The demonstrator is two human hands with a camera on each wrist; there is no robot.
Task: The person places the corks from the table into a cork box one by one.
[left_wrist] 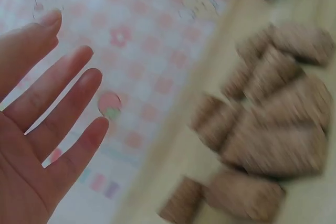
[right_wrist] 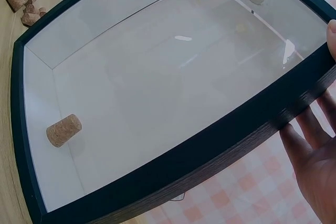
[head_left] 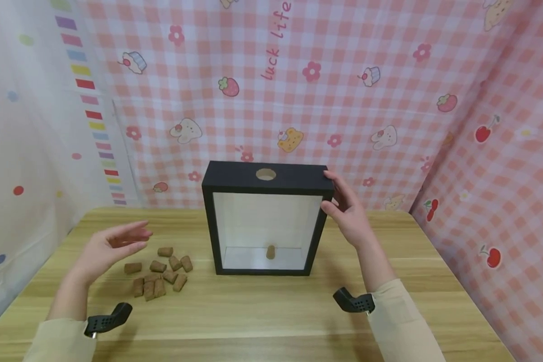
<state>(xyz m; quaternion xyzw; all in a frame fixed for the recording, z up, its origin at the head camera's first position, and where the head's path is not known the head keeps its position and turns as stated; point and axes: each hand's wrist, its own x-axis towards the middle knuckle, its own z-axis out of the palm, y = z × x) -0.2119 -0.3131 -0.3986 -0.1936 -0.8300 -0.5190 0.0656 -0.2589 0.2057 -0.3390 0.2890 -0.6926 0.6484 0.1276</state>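
Note:
A black shadow box frame (head_left: 298, 177) with a clear front and a round hole in its top stands upright on the table. Inside, one cork (head_left: 270, 252) is on the white floor near the back; the right wrist view shows the same cork (right_wrist: 64, 130). My right hand (head_left: 352, 218) grips the frame's upper right corner, thumb at the front and fingers along the side. On the left, my left hand (head_left: 100, 254) hovers beside and above a loose group of several corks (head_left: 158, 266). Its fingers are spread and hold nothing in the left wrist view.
The wooden table (head_left: 253, 317) carries the frame and the corks. Pink checked cloth (head_left: 344, 105) hangs behind the table and along the right, with a white dotted cloth (head_left: 36, 146) on the left. Black wrist cameras (head_left: 110, 320) sit on both sleeves.

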